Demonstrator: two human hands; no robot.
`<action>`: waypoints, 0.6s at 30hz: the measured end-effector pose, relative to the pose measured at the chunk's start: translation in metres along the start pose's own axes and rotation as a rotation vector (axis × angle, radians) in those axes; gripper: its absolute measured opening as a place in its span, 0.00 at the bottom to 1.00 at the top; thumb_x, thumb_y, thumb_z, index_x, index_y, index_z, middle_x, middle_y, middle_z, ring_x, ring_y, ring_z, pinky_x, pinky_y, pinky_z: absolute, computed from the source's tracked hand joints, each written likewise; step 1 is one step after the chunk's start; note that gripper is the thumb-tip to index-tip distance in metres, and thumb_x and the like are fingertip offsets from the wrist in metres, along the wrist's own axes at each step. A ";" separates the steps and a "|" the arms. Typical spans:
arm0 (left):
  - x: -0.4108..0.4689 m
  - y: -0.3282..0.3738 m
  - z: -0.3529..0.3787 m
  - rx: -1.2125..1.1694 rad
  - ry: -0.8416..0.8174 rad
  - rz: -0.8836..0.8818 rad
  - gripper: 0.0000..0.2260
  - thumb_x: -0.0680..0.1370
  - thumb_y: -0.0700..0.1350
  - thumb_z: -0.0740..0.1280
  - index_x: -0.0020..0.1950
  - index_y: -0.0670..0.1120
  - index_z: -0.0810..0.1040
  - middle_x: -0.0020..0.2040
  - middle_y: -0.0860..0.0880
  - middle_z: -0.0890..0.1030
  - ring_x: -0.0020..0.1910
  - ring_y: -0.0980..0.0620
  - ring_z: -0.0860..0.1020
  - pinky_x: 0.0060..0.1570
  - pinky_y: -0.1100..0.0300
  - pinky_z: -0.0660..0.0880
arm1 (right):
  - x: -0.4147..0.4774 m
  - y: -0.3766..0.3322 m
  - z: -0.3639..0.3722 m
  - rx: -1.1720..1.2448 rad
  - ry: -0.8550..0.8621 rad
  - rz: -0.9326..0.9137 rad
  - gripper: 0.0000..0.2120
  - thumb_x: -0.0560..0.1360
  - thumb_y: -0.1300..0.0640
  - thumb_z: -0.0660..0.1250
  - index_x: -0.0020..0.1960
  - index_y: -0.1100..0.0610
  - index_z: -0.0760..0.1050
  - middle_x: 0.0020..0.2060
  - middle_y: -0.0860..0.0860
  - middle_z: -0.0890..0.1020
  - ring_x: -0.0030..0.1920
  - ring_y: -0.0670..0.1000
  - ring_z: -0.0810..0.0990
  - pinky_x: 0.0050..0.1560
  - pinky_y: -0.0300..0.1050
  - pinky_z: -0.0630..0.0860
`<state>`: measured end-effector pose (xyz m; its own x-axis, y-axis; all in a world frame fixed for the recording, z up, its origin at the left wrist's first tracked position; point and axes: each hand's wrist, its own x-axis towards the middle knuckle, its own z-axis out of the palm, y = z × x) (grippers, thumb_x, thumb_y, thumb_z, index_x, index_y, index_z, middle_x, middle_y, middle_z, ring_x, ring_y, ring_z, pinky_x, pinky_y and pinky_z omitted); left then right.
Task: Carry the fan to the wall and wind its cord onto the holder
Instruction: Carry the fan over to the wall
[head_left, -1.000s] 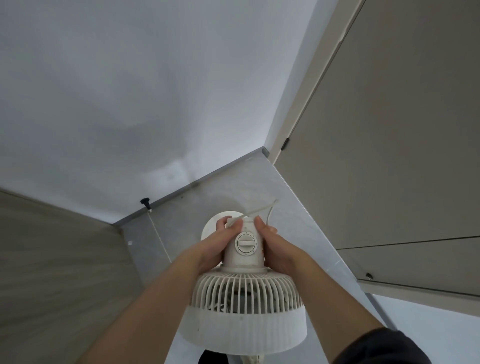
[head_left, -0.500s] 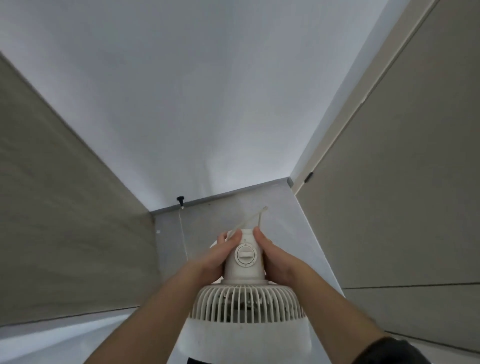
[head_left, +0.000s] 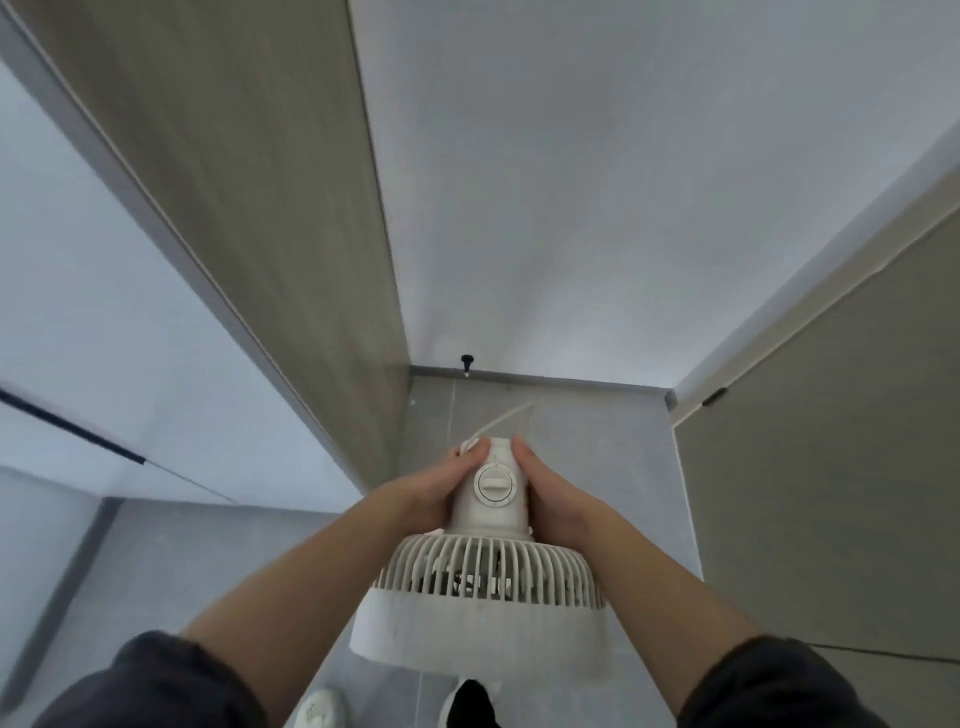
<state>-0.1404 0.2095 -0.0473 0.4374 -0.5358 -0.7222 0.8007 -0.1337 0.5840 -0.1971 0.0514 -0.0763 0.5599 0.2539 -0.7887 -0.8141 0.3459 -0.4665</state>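
A white fan (head_left: 483, 603) with a ribbed rear grille hangs in front of me above the floor. Its motor housing (head_left: 493, 488) carries a round dial. My left hand (head_left: 441, 491) grips the housing from the left and my right hand (head_left: 550, 499) grips it from the right. The white cord (head_left: 501, 418) leaves the top of the housing and arcs away toward the far wall. A small black knob (head_left: 467, 360) sticks out of the white wall just above the skirting.
A wood-grain panel (head_left: 270, 218) runs along the left of a narrow grey-tiled corridor (head_left: 587, 447). A beige door or panel (head_left: 831, 457) bounds the right side. The white end wall (head_left: 597, 208) stands ahead. My shoes (head_left: 322, 712) show at the bottom.
The view has swung so the corridor now runs straight ahead, and the end wall and black knob look nearer. Both hands keep the same grip on the fan.
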 end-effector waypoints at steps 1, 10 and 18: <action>-0.012 -0.004 -0.009 -0.014 0.008 0.003 0.28 0.78 0.58 0.64 0.71 0.42 0.67 0.65 0.38 0.77 0.64 0.41 0.77 0.59 0.47 0.77 | 0.001 0.005 0.012 -0.012 -0.003 0.007 0.43 0.59 0.23 0.68 0.64 0.51 0.77 0.62 0.55 0.80 0.64 0.58 0.77 0.69 0.58 0.69; -0.123 -0.063 -0.121 -0.131 0.040 0.055 0.40 0.68 0.63 0.73 0.70 0.38 0.69 0.66 0.35 0.76 0.62 0.40 0.78 0.61 0.43 0.76 | 0.021 0.074 0.147 -0.159 -0.048 0.020 0.44 0.59 0.23 0.68 0.65 0.50 0.76 0.62 0.55 0.80 0.64 0.57 0.77 0.68 0.59 0.69; -0.222 -0.122 -0.235 -0.173 0.077 0.086 0.46 0.62 0.66 0.76 0.71 0.41 0.67 0.65 0.39 0.78 0.61 0.41 0.80 0.63 0.42 0.75 | 0.027 0.161 0.283 -0.156 -0.161 0.019 0.40 0.65 0.24 0.64 0.66 0.50 0.75 0.65 0.55 0.78 0.66 0.57 0.75 0.71 0.58 0.66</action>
<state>-0.2390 0.5409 -0.0452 0.5323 -0.4727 -0.7023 0.8142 0.0588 0.5775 -0.2691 0.3692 -0.0594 0.5513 0.4046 -0.7296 -0.8318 0.1991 -0.5181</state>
